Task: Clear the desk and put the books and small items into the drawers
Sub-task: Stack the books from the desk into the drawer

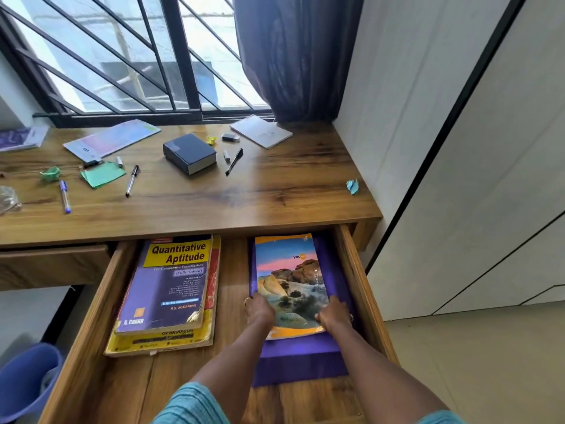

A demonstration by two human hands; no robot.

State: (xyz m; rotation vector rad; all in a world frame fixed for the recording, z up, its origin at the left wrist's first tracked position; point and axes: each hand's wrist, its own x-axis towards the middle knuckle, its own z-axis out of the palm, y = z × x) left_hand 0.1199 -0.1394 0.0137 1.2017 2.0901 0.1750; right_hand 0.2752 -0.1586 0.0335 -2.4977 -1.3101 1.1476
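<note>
In the open drawer (357, 286) at lower right, your left hand (260, 310) and right hand (334, 315) each have a grip clamped on the notebook's (290, 276) near corners; an uneven shove could buckle its soft cover.

There's only the one camera, worn on the person's head, looking forward and steeply down from above. It faces the window (122, 56), with the desk (275, 194) running across mid-frame and the open drawer (232, 270) close in beneath. Both forearms enter from the bottom edge, and the left hand (260, 312) and right hand (334, 313) grip the notebook (290, 280) just below centre. The wide lens bows the window bars and takes in the wall panels (443, 148) off to the right
</note>
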